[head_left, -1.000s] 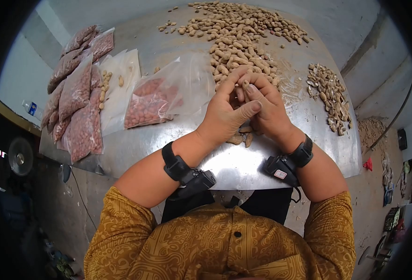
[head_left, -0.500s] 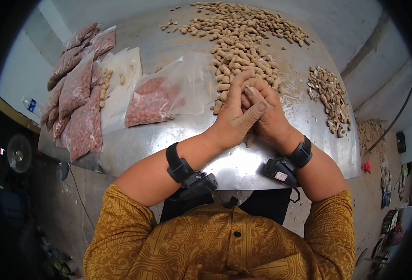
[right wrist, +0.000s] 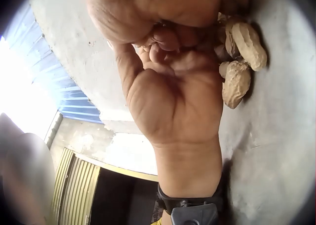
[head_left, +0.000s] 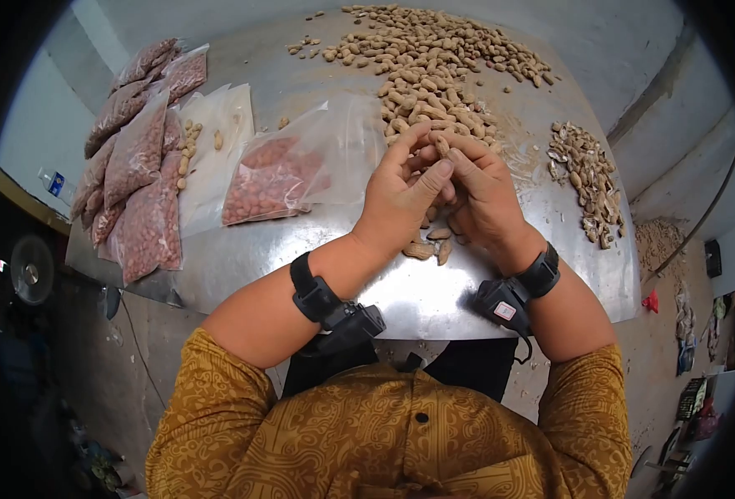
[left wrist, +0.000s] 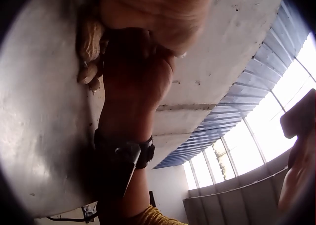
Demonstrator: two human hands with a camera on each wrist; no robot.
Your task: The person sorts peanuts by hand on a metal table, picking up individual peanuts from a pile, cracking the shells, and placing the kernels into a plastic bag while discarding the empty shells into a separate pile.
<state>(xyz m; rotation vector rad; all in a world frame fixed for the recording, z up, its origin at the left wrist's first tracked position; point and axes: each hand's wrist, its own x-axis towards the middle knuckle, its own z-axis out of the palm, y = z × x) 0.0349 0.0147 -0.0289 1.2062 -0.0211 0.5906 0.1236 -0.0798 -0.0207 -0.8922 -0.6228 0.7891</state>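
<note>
In the head view both hands meet over the near end of the peanut heap (head_left: 434, 87). My right hand (head_left: 494, 195) pinches an unshelled peanut (head_left: 442, 147) between thumb and fingers. The left hand (head_left: 396, 195) closes on it from the other side, index finger reaching to its top and thumb just below. The left palm (right wrist: 173, 101) faces the right wrist view with its fingers curled inward; what lies deeper between the hands is hidden. Under the hands, loose peanuts (head_left: 420, 249) lie on the metal table (head_left: 342, 270). More peanuts (left wrist: 90, 42) show beside the hands in the left wrist view.
A pile of empty shells (head_left: 585, 179) lies at the table's right. An open clear bag (head_left: 272, 183) of pink kernels lies left of the hands. Further left are several filled bags (head_left: 147, 224) and flat empty bags (head_left: 230, 125) with a few peanuts on them.
The hands closed tightly together half a second ago, then parted slightly, the left drawing back to the left. The peanut at the fingertips and the loose peanuts beneath show more plainly now.
</note>
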